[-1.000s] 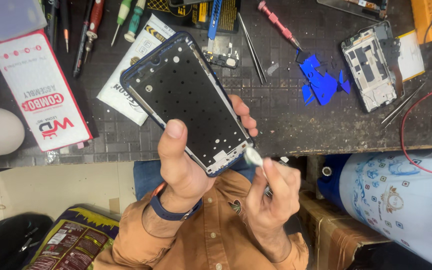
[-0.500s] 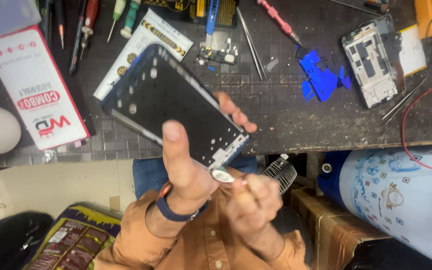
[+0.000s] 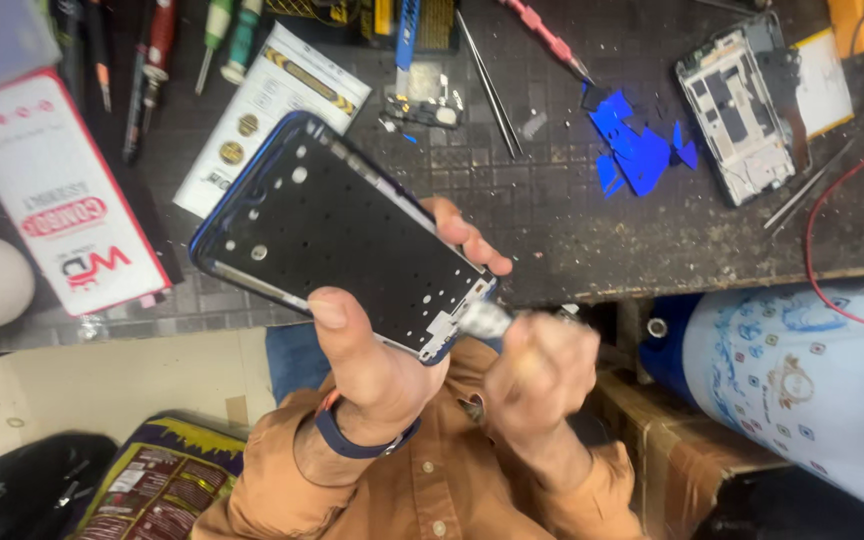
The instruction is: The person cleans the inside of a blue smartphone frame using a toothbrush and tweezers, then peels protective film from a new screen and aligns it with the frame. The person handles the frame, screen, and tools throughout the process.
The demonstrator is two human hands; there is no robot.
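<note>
A dark, dusty workbench (image 3: 592, 230) carries screwdrivers (image 3: 222, 35) at eleven o'clock, a white and red box (image 3: 62, 200) at nine, tweezers (image 3: 487, 85) at twelve, blue film scraps (image 3: 637, 150) at one, and an opened phone (image 3: 742, 110) at two.

We log colours — phone frame (image 3: 337, 235) black, blue-rimmed | box (image 3: 57, 195) white, red-edged | plastic scraps (image 3: 637, 150) bright blue | shirt (image 3: 422, 480) orange | wristband (image 3: 352, 440) navy

phone frames: 2 (image 3: 337, 235) (image 3: 742, 105) | tweezers: 2 (image 3: 487, 85) (image 3: 807, 185) | hands: 2 (image 3: 377, 365) (image 3: 537, 375)
</note>
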